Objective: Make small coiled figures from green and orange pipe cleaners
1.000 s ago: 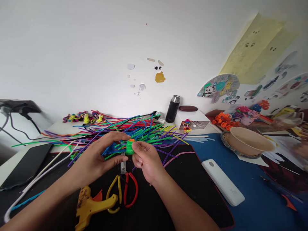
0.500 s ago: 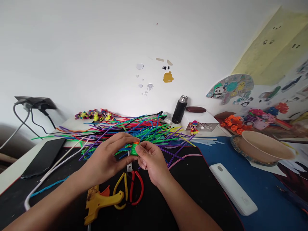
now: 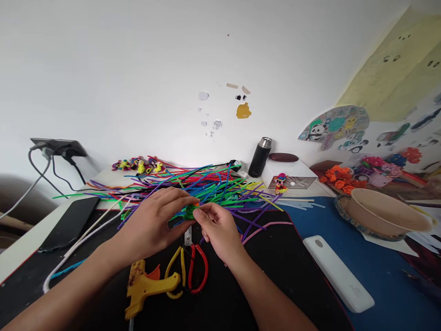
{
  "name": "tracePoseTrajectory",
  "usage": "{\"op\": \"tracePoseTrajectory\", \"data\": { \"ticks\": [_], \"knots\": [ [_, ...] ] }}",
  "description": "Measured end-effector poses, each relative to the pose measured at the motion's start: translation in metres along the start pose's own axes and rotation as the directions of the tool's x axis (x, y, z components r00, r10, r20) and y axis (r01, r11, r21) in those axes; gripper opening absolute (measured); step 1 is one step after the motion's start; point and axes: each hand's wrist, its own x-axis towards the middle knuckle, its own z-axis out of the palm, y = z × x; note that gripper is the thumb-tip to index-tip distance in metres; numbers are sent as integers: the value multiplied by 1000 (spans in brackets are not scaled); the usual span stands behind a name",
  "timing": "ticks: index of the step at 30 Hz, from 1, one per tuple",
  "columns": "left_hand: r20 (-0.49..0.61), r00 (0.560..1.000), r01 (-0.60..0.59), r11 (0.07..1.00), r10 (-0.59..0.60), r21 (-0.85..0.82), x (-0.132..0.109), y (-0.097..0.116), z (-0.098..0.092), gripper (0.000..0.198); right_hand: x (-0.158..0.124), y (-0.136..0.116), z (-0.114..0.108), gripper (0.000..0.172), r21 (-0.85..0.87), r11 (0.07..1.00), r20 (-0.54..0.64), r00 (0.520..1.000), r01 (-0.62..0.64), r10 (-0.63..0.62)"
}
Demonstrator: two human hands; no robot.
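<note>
Between my two hands is a small green coil of pipe cleaner [image 3: 189, 212] with a bit of orange at its top. My left hand [image 3: 156, 220] grips it from the left, fingers over the top and thumb below. From the right, my right hand [image 3: 217, 227] pinches its edge between thumb and curled fingers, which partly hide it. Below the hands, pliers with red and yellow handles [image 3: 199, 271] lie on the black mat [image 3: 265, 285]. Left of the pliers is a yellow glue gun [image 3: 149, 286] with an orange trigger.
Behind my hands spreads a heap of coloured pipe cleaners [image 3: 213, 184]. A black flask [image 3: 260, 158] and a white box [image 3: 292, 172] stand by the wall. At right are a white power bank [image 3: 337, 273] and a beige bowl [image 3: 386, 211]; at left, a black phone [image 3: 69, 225].
The view has shifted slightly, so the surroundings appear a little further right. The green coil has turned a little and looks darker, still held by both hands.
</note>
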Motion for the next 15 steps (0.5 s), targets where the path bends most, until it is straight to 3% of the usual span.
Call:
{"op": "tracePoseTrajectory", "data": {
  "ticks": [15],
  "knots": [
    [99, 995, 29, 999, -26, -27, 2, -6, 1, 27, -4, -2, -1, 45, -118, 988, -16, 994, 105, -108]
  ]
}}
